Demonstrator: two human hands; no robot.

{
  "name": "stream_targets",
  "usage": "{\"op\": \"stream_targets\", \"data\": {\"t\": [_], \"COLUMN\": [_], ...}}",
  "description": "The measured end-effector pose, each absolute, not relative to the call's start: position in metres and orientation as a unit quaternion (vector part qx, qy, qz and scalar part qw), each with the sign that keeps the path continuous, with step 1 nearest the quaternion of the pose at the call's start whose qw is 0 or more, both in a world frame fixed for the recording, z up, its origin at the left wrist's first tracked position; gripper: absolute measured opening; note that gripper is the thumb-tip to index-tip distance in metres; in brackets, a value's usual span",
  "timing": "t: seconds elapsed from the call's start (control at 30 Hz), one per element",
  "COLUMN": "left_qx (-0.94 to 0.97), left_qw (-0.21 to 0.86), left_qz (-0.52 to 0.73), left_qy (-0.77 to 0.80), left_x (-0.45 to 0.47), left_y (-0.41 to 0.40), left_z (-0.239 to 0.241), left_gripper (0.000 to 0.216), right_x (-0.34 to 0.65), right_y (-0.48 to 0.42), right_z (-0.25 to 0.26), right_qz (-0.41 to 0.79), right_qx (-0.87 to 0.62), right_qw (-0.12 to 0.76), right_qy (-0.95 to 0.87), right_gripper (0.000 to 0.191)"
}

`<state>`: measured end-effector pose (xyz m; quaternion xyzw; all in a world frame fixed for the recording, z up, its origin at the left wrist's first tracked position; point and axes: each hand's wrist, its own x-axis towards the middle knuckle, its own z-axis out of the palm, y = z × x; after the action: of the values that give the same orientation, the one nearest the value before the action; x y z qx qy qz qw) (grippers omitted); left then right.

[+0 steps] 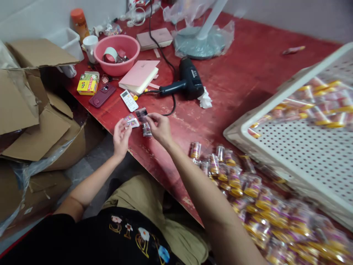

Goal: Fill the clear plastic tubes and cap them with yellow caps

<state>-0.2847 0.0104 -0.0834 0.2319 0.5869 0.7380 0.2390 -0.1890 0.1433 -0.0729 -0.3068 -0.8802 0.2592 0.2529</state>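
Over the front edge of the red table, my left hand closes its thumb and fingers on a small stack of printed plastic labels. My right hand pinches a dark, see-through printed label just to the right of that stack. Beneath the right fingers, another small bundle of labels lies on the table. Fine print on the labels is too blurred to read.
Many clear containers with yellow bases crowd the right front. Beside them stands a white perforated crate with similar pieces. A black heat gun, remote, phone and pink basin lie beyond; cardboard boxes stand left.
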Motion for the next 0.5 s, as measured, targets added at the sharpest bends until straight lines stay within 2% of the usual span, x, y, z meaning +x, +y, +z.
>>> {"op": "stream_targets", "data": {"t": [0.1, 0.2, 0.3, 0.4, 0.5], "left_qx": [0.137, 0.071, 0.075, 0.105, 0.127], "left_qw": [0.460, 0.544, 0.597, 0.642, 0.659], "left_qz": [0.763, 0.756, 0.729, 0.688, 0.669], "left_qy": [0.434, 0.356, 0.328, 0.322, 0.319], "left_x": [-0.236, -0.203, -0.184, -0.165, -0.140], "left_y": [0.010, 0.014, 0.016, 0.011, 0.005], "left_z": [-0.052, -0.029, -0.018, -0.015, -0.014], "left_gripper": [0.040, 0.032, 0.035, 0.036, 0.032], "right_x": [-0.147, -0.106, -0.076, -0.054, -0.038], "right_y": [0.097, 0.052, 0.034, 0.036, 0.038], "right_z": [-0.058, -0.048, -0.042, -0.036, -0.030], "right_qz": [0.216, 0.237, 0.386, 0.564, 0.633], "right_qx": [-0.284, -0.303, -0.417, -0.432, -0.408], "right_qw": [0.334, 0.422, 0.502, 0.482, 0.479], "right_qy": [-0.873, -0.821, -0.652, -0.513, -0.451], "right_gripper": [0.026, 0.024, 0.026, 0.034, 0.041]}}
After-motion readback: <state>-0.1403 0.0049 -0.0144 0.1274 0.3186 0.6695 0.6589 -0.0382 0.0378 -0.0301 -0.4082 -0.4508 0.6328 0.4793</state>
